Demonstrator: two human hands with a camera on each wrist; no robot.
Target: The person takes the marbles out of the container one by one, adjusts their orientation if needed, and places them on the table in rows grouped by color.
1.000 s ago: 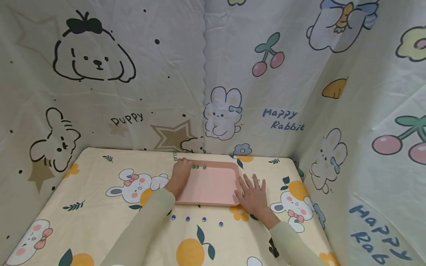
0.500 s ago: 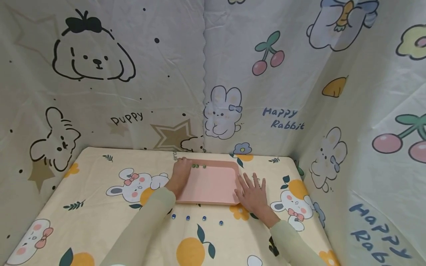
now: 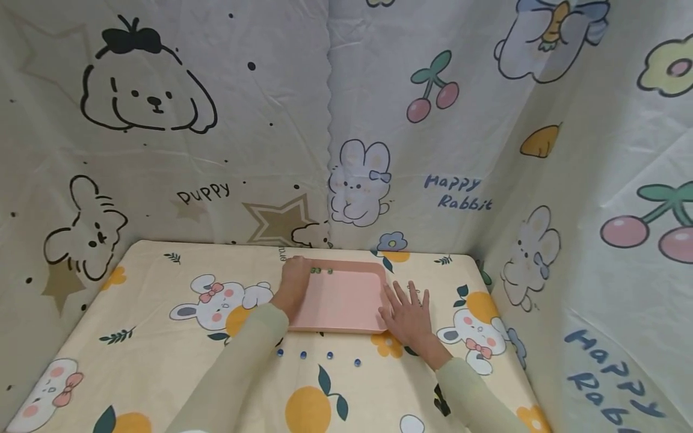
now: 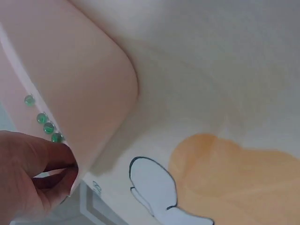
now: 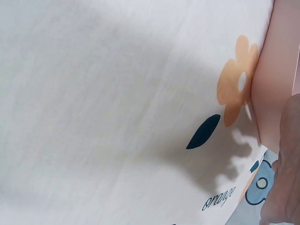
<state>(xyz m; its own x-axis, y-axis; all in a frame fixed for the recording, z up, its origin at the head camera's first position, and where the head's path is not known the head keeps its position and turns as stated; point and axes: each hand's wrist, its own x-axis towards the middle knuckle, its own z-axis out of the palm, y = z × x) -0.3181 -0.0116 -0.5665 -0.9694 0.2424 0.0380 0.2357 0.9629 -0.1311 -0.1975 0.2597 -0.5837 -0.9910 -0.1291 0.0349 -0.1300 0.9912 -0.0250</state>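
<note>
Evidently, the pink tray point(image 3: 346, 300) is being steadied from both sides on the counter point(image 3: 157, 373). Its far left corner is being pinched by the left hand point(image 3: 293, 285), with the rim being caught between thumb and fingers. Along the right side, the right hand point(image 3: 408, 316) is being laid with its fingers spread; how firmly the wall is being pressed cannot be told. By this pairing, sliding and turning are probably being prevented.

Four green marbles point(image 4: 48, 128) are being contained inside, gathered near the pinched corner. Whether they are being drawn there by a slight tilt cannot be judged. Four blue marbles point(image 3: 303, 355) are being set apart in a loose row before the tray's near edge, where colours are presumably being separated.

Smooth, matte walls and a rounded corner are being shown by the tray, which is probably being formed of plastic. Light is being passed through the glassy green spheres. Beneath, the counter is being covered by pale cloth printed with rabbits and oranges; behind, a creased curtain point(image 3: 260, 150) is being hung.
</note>
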